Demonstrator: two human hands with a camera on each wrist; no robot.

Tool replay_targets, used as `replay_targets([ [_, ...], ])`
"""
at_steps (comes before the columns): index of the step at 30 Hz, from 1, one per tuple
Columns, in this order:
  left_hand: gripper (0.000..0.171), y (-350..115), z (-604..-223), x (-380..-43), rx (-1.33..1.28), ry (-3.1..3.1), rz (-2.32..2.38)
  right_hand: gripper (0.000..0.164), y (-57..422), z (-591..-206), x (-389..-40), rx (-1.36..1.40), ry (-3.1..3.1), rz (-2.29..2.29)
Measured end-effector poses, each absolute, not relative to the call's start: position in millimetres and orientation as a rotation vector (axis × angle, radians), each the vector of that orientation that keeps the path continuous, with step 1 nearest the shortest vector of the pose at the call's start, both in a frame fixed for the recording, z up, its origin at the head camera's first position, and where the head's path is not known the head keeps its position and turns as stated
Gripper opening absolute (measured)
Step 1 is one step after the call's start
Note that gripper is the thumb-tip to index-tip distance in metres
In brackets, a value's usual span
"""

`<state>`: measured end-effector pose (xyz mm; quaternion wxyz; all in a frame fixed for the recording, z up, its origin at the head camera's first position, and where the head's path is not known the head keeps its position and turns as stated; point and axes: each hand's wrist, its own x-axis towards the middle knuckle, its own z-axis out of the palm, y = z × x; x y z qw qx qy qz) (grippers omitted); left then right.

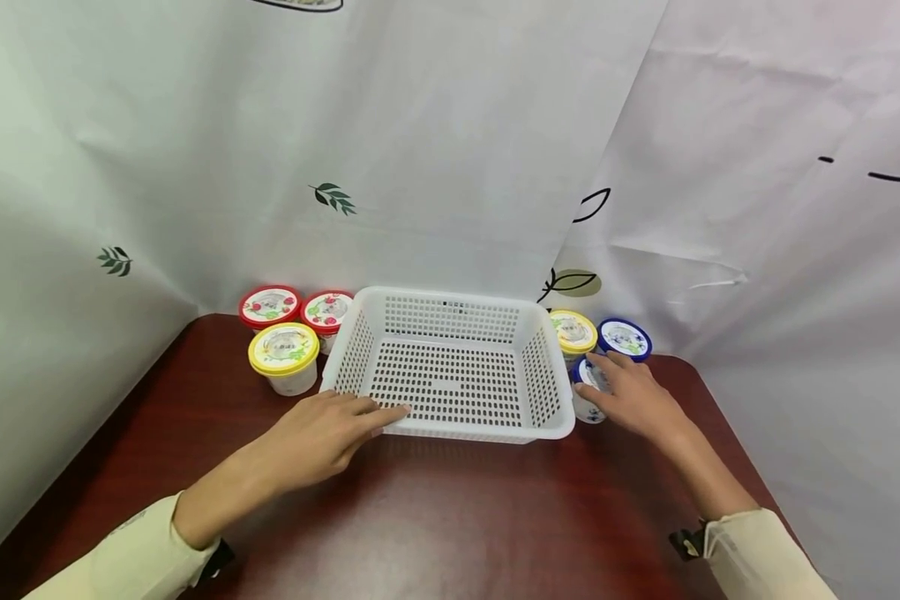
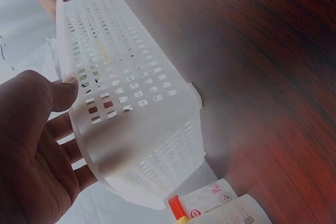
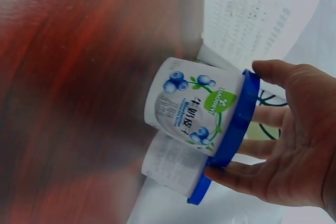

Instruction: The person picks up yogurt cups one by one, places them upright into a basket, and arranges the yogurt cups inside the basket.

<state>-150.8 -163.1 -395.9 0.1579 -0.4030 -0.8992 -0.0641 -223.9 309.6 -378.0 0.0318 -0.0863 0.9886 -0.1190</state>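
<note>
A white perforated plastic basket [image 1: 450, 385] stands on the table with its inside in view. My left hand [image 1: 326, 433] rests at its near left corner, thumb laid along the rim; in the left wrist view the fingers lie loosely extended past the rim. On the other side, my right hand [image 1: 633, 396] spans the blue lid of a blueberry tub [image 3: 191, 106], thumb at one edge and fingertips at the other. That tub stands upright close beside the basket's right wall. Just behind it is a second blue-lidded tub [image 1: 625, 337].
Another tub with a yellow lid [image 1: 573, 330] stands behind the basket's right side. Left of the basket are two red-lidded tubs [image 1: 270, 305] and a yellow-lidded tub [image 1: 285, 350]. The dark red table [image 1: 465, 517] ends at a pale curtain [image 1: 450, 150] around the back and sides.
</note>
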Motion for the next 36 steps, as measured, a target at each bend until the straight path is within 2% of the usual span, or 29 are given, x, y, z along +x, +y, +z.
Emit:
replay_targets([
  [11, 0.054, -160, -394, -150, -1.136, -2.501, -0.157, 0.082, 312, -358, -230, -0.307, 2.988, -0.371],
  [26, 0.057, -160, -394, -146, -1.103, -2.472, -0.145, 0.099, 306, -332, -248, -0.371, 2.801, -0.362],
  [36, 0.057, -159, -393, -144, -1.11, -2.504, -0.133, 0.088, 308, -328, -253, -0.458, 2.775, -0.271],
])
